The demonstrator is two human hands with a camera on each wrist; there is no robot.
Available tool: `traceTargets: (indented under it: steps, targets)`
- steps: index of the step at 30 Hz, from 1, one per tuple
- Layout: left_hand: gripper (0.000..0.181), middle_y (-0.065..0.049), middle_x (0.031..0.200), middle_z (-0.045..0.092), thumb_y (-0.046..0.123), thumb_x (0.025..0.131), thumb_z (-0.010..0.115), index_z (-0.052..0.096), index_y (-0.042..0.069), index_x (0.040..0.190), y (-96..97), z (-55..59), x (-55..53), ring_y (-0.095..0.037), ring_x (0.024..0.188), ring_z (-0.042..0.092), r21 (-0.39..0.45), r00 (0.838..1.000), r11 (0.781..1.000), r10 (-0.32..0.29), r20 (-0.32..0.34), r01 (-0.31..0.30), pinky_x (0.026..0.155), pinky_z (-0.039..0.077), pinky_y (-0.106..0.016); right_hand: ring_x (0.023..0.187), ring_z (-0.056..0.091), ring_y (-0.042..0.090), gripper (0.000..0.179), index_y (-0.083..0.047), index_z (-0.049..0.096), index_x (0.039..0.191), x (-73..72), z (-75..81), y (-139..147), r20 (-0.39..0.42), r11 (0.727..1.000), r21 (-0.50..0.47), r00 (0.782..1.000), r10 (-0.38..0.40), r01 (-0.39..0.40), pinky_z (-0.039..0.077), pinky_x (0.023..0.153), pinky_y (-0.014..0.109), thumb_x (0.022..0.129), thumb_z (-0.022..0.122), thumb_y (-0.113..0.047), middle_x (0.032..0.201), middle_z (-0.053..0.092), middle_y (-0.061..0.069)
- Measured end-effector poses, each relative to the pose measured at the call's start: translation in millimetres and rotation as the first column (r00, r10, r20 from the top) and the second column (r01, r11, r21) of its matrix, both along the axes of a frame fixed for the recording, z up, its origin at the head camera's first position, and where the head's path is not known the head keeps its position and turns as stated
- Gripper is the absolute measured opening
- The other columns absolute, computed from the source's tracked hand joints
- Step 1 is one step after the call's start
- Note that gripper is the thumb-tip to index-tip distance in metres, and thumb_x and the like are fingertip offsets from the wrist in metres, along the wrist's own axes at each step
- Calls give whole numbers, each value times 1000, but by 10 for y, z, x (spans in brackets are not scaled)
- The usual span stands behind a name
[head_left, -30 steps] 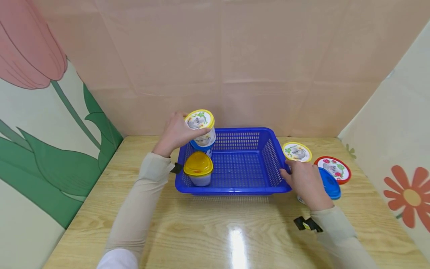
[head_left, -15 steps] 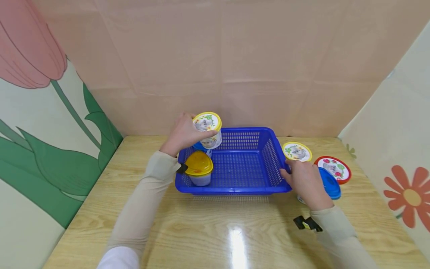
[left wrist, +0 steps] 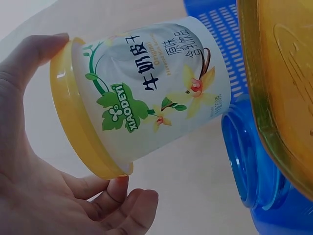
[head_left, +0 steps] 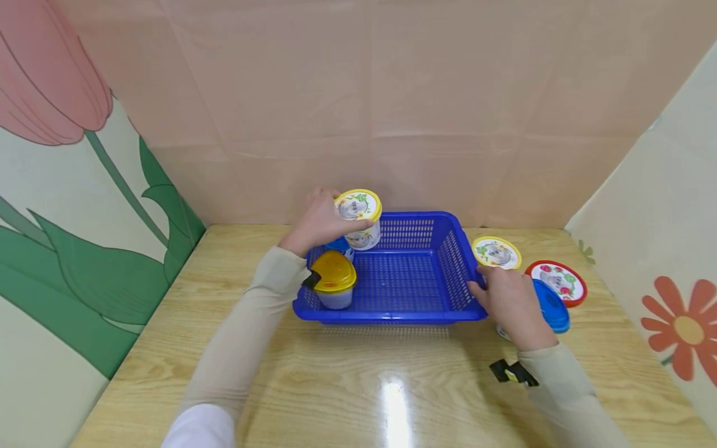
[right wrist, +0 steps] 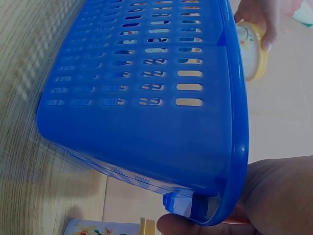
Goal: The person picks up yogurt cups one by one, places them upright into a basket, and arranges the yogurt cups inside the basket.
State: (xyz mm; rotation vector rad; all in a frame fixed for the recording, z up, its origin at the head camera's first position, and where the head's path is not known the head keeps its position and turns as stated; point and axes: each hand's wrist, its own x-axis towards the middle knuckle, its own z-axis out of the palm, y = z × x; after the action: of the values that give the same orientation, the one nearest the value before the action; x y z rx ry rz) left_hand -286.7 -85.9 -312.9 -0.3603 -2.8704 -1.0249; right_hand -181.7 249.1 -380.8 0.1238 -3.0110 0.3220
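Observation:
In the head view my left hand (head_left: 320, 222) holds a white paper tub (head_left: 364, 239) by its yellow lid, above the back-left part of a blue plastic basket (head_left: 386, 317). The left wrist view shows the tub (left wrist: 151, 88) tilted in frame, with thumb and fingers at the lid rim. Inside the basket's left side sit a container with a clear yellow lid (head_left: 334, 274) and, behind it, a blue-lidded container (head_left: 340, 246), partly hidden by the hand. My right hand (head_left: 514, 306) grips the basket's right rim; the right wrist view shows fingers (right wrist: 178, 226) under it.
Right of the basket stand a yellow-lidded tub (head_left: 496, 253), a red-lidded tub (head_left: 557, 281) and a blue-lidded container (head_left: 551, 306), partly hidden by my right hand. The wooden table (head_left: 313, 379) meets a wall at the back and printed panels at both sides.
My left hand has carried the tub to the right and slightly lower, uncovering less of the blue-lidded container. The right hand and basket have hardly moved.

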Motion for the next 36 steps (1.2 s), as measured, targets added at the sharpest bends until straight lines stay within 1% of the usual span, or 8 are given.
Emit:
traceTargets:
  steps: [8,13,20,22,28,36]
  targets:
    - [88,-9,117,50,62,69,82,54,1,125,68,-18,-46,-26,113,39,-19,1000,1000,-25,-10,25,93,41,-39,59,56,24,47,12,64,122,1,-6,12,3,1000,-8,1000,-2,2,55,63,45,95,69,-26,106,69,32]
    - [88,-8,116,50,65,70,80,53,2,125,98,-27,-85,-26,112,38,-44,999,998,-51,-5,50,92,40,-40,60,57,24,46,12,64,121,6,-3,5,-4,1000,-4,1000,1,-1,55,64,46,95,69,-26,105,69,31]
    - [89,-9,118,50,67,69,79,56,2,125,138,-18,-118,-26,113,40,-79,998,995,-65,23,67,94,41,-40,62,58,26,44,11,65,119,18,4,5,-19,1000,0,1000,7,-7,55,67,49,95,68,-25,105,69,31]
    - [88,-9,118,51,67,69,79,56,3,125,154,-9,-119,-25,112,41,-88,997,994,-69,31,72,94,42,-39,63,59,27,44,11,65,120,16,9,5,-12,1000,1,1000,4,-4,55,68,50,96,68,-26,106,69,31]
    - [89,-10,120,52,66,70,79,54,2,128,212,9,-117,-25,112,42,-116,993,988,-89,75,98,94,44,-38,65,61,28,44,11,65,120,18,25,0,-14,1000,0,1000,4,-4,55,70,52,96,68,-26,106,68,32]
    - [89,-10,123,52,65,71,79,56,3,130,261,-34,-140,-25,114,43,-132,989,983,-111,102,124,97,42,-38,66,63,30,42,11,65,118,28,18,-3,-28,1000,11,999,21,-20,55,69,52,96,68,-25,106,69,31]
